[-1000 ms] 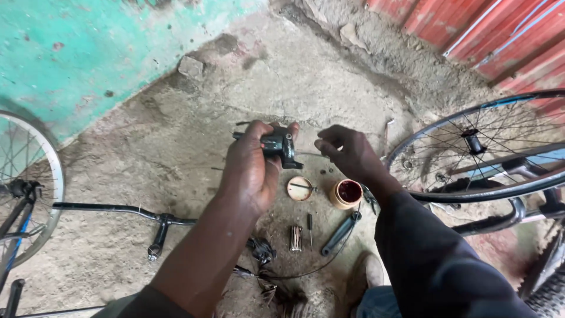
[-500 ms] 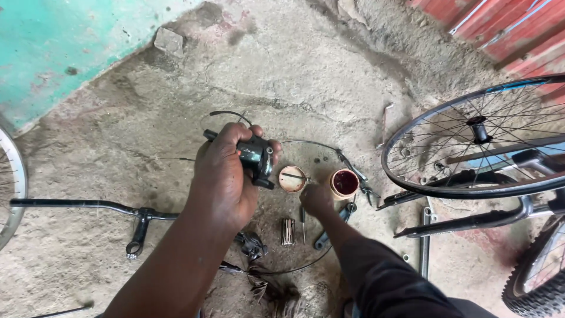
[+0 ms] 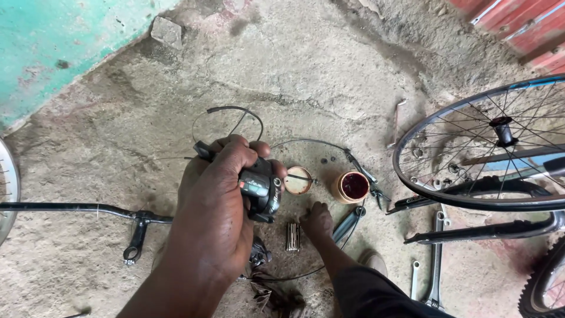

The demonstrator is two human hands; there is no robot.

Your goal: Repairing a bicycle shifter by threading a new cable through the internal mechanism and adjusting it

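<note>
My left hand (image 3: 215, 206) is raised above the concrete floor and grips a black bicycle gear shifter (image 3: 260, 188) with a cable trailing from it. My right hand (image 3: 318, 222) is down at the floor, fingers curled close to a small ribbed metal part (image 3: 292, 237) and a dark-handled tool (image 3: 347, 225); whether it grips anything is hidden. Just beyond the hands sit a round tin lid (image 3: 298, 181) and a small open pot of dark red grease (image 3: 352, 186).
A bicycle wheel with spokes (image 3: 488, 147) and frame tubes (image 3: 488, 229) fill the right side. A black handlebar with stem (image 3: 88, 211) lies at left. Loose cables (image 3: 235, 118), wrenches (image 3: 434, 259) and a stone (image 3: 166, 32) lie on the floor by a green wall (image 3: 53, 41).
My right hand dropped from beside the shifter down to the floor near the small parts. My left hand kept hold of the shifter. The view shifted, bringing the wheel further in.
</note>
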